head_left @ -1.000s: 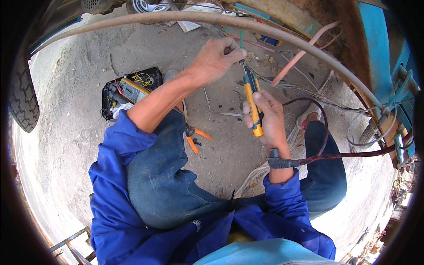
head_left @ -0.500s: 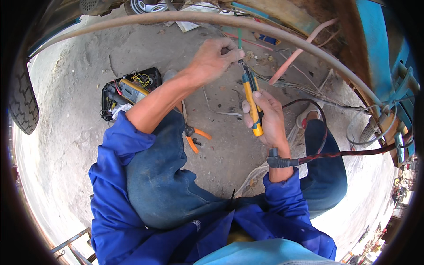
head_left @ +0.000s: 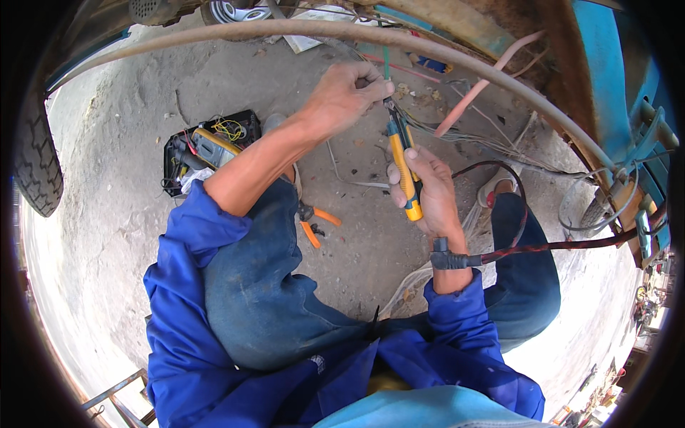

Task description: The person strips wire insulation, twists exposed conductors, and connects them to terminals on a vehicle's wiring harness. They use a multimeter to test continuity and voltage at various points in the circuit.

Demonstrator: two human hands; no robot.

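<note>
My left hand (head_left: 351, 91) is closed in a pinch, thumb and forefinger holding the lower end of a thin green wire (head_left: 387, 63). Yellow-and-dark-blue pliers (head_left: 401, 165) are gripped in my right hand (head_left: 434, 184), their handles pointing down toward me. The pliers' jaws reach up to the wire end, just below my left fingertips. Whether the jaws are fully closed on the wire is too small to tell. A dark cable with an angled black plug (head_left: 451, 255) lies across my right wrist.
Orange-handled pliers (head_left: 314, 222) lie on the ground by my knee. Further left sits a black case (head_left: 246, 125) with a yellow-edged meter (head_left: 214, 146) and wires. A brownish tube (head_left: 321, 28) arches overhead; a pink hose (head_left: 474, 93) hangs at the right. Loose wires (head_left: 492, 146) trail beyond my right hand.
The handles of the pliers have swung slightly left along with my right fingers, the jaws staying at the wire end. My left hand keeps its place.
</note>
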